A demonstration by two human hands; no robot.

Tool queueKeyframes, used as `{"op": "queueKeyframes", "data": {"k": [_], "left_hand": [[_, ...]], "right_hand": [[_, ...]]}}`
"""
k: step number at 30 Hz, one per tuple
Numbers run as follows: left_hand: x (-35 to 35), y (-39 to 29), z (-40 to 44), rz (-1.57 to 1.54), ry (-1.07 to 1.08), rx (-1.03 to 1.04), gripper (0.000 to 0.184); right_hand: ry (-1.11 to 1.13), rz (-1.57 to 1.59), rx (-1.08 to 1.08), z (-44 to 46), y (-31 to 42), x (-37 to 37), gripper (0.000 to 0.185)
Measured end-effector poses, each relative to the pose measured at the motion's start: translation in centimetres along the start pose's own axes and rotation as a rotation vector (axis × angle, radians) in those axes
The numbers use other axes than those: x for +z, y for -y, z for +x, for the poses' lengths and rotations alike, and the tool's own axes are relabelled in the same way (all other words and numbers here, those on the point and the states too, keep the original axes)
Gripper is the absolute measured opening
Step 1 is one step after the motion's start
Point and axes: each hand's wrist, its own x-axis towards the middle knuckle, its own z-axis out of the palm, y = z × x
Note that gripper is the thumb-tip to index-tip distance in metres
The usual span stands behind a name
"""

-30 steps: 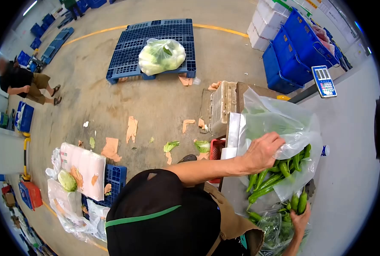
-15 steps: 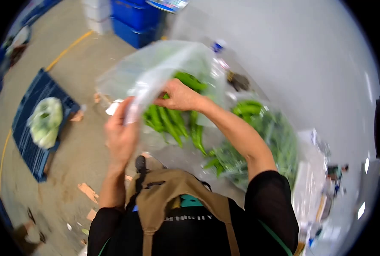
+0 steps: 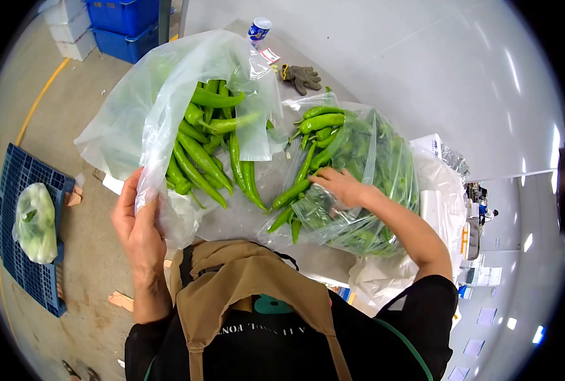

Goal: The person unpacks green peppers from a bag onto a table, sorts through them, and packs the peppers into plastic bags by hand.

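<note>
My left hand [image 3: 139, 228] pinches the edge of an open clear plastic bag [image 3: 120, 120] on the left. Long green peppers [image 3: 197, 152] lie in the mouth of that bag, some spilling onto the metal table [image 3: 232, 222]. On the right, my right hand [image 3: 339, 188] rests on the opening of a second clear bag [image 3: 384, 171], its fingers partly bent over the plastic and beside loose peppers. That second bag is full of green peppers, several poking out at its left side.
Beyond the bags are a dark work glove [image 3: 301, 77] and a blue-and-white can [image 3: 259, 29]. Blue crates [image 3: 124, 38] stand at the upper left. A blue pallet [image 3: 35, 267] on the floor holds a bag of pale vegetables [image 3: 36, 222]. White plastic [image 3: 444, 184] lies at the right.
The view has turned toward the table. My right hand has moved from the left bag to the right bag's opening. My left hand still holds the left bag's edge, now lower.
</note>
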Motion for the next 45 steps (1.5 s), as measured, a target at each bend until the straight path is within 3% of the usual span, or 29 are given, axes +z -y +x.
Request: {"op": "queueKeyframes", "data": {"k": [3, 4, 7, 13, 15, 21, 22, 25, 29, 32, 35, 40, 43, 45], "left_hand": [[0.5, 0.7, 0.0, -0.003, -0.011, -0.021, 0.033], [0.7, 0.7, -0.1, 0.000, -0.005, -0.022, 0.033], [0.6, 0.6, -0.3, 0.011, -0.011, -0.016, 0.035], [-0.5, -0.6, -0.3, 0.001, -0.133, 0.045, 0.037], [-0.4, -1.4, -0.3, 0.025, -0.136, 0.061, 0.036], [-0.6, -2.1, -0.2, -0.026, -0.112, 0.133, 0.032], [-0.6, -2.2, -0.2, -0.014, -0.105, 0.137, 0.032], [-0.6, -2.7, -0.2, 0.020, -0.084, 0.150, 0.032], [-0.6, -3.4, -0.1, 0.101, -0.052, 0.169, 0.030], [-0.2, -3.9, 0.3, 0.129, -0.050, 0.188, 0.030], [0.0, -4.0, 0.9, 0.151, -0.074, 0.220, 0.031], [0.3, -3.9, 1.4, 0.168, -0.068, 0.225, 0.033], [0.4, -3.7, 1.3, 0.167, -0.049, 0.188, 0.033], [1.1, -4.0, 1.2, 0.153, -0.033, 0.181, 0.033]], "right_hand": [[0.192, 0.072, 0.095, 0.8, -0.5, 1.6, 0.085], [0.047, 0.047, 0.025, 2.0, -1.7, 3.9, 0.089], [-0.145, -0.446, -0.207, 5.3, -1.8, 4.5, 0.086], [0.034, -0.386, -0.449, 9.1, -5.1, 8.8, 0.087], [0.249, -0.339, -0.363, 8.2, -5.0, 8.9, 0.092], [0.095, -0.185, -0.293, 7.3, -2.1, 10.0, 0.094], [0.250, -0.069, -0.188, 7.6, -2.3, 10.0, 0.099], [0.389, 0.113, -0.167, 8.0, -2.1, 8.8, 0.102], [0.377, 0.149, -0.100, 6.6, -1.5, 5.8, 0.092], [0.063, 0.341, -0.240, 5.7, -3.4, 7.2, 0.090], [0.004, 0.181, -0.087, 3.6, -0.2, 0.2, 0.091], [-0.351, 0.414, -0.138, 2.3, 1.0, -4.7, 0.080], [-0.376, 0.582, -0.192, 1.5, 4.8, -10.7, 0.079], [-0.273, 0.691, -0.162, 2.2, 7.1, -14.0, 0.080]]}}
